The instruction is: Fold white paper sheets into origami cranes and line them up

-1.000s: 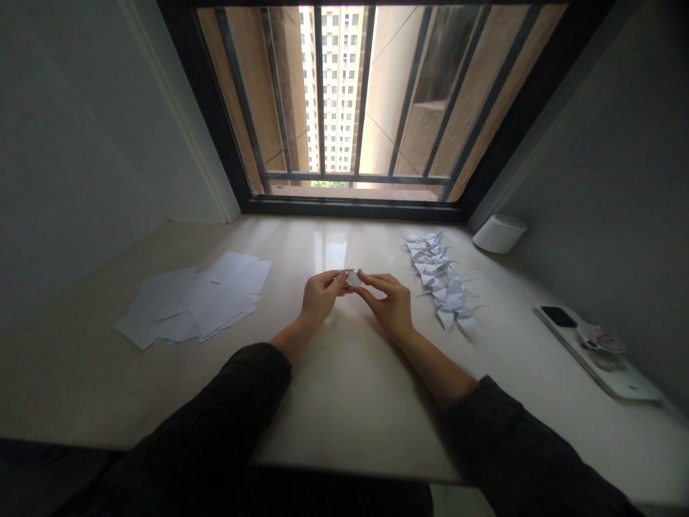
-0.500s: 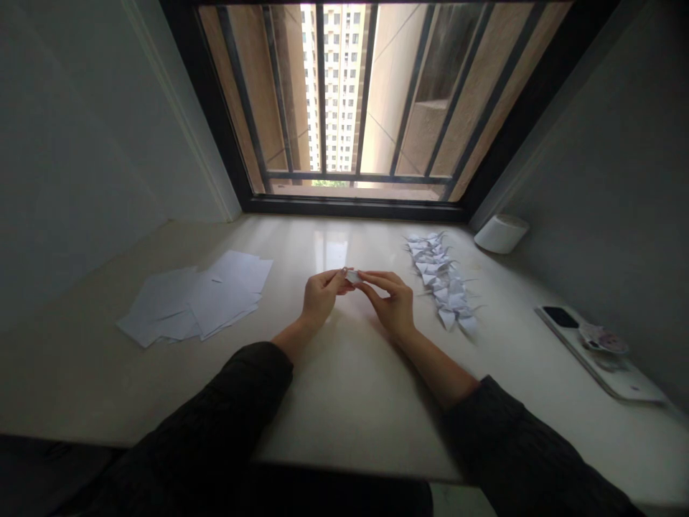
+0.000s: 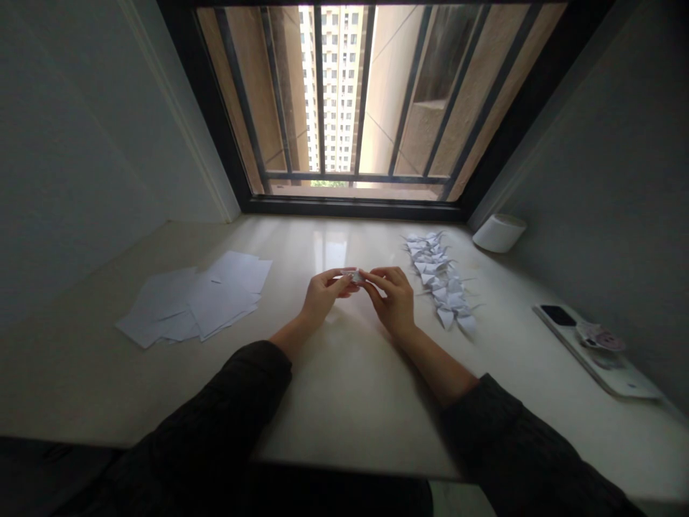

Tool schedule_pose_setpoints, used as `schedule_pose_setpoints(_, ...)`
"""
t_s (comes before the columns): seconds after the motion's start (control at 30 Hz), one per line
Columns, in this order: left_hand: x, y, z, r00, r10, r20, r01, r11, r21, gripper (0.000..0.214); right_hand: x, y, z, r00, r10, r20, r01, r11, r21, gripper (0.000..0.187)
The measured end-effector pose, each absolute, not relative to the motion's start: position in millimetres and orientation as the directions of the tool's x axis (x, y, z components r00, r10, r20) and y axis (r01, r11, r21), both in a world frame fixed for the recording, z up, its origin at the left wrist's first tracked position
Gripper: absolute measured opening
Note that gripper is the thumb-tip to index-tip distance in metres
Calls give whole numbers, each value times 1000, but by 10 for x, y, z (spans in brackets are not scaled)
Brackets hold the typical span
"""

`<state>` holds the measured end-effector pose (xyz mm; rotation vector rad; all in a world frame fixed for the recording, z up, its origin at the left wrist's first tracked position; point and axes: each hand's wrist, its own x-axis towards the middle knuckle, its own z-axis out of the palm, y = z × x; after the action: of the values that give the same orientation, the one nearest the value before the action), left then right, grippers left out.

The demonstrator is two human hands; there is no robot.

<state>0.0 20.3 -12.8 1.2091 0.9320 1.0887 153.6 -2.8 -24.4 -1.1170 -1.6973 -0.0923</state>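
A small folded piece of white paper [image 3: 355, 276] is pinched between the fingertips of both hands above the middle of a pale stone sill [image 3: 344, 388]. My left hand [image 3: 321, 296] grips its left end with thumb and fingers closed. My right hand [image 3: 395, 298] grips its right end, fingers curled over it. Most of the paper is hidden by the fingers. Dark sleeves cover both forearms.
A loose spread of flat white sheets [image 3: 197, 301] lies at the left. A row of several folded white paper figures [image 3: 441, 283] runs along the right. A white round object [image 3: 498, 233] stands in the far right corner, a phone [image 3: 592, 348] lies at right. A barred window [image 3: 349, 108] is ahead.
The fingers of both hands have shifted slightly on the small paper, the right fingers curling in more. The hands stay in the same place.
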Motion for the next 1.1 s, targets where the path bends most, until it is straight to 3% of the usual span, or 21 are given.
schedule_pose_setpoints(0.4, -43, 249, -169, 307, 951, -47, -179, 106, 978, 37, 1545, -9, -276, -36, 615, 788, 725, 558, -403, 20)
schedule_pose_setpoints(1.1, 7, 188, -90, 222, 968, -116, -265, 174, 948, 26, 1559, 0, -287, -64, 611, 789, 706, 587, -397, 23)
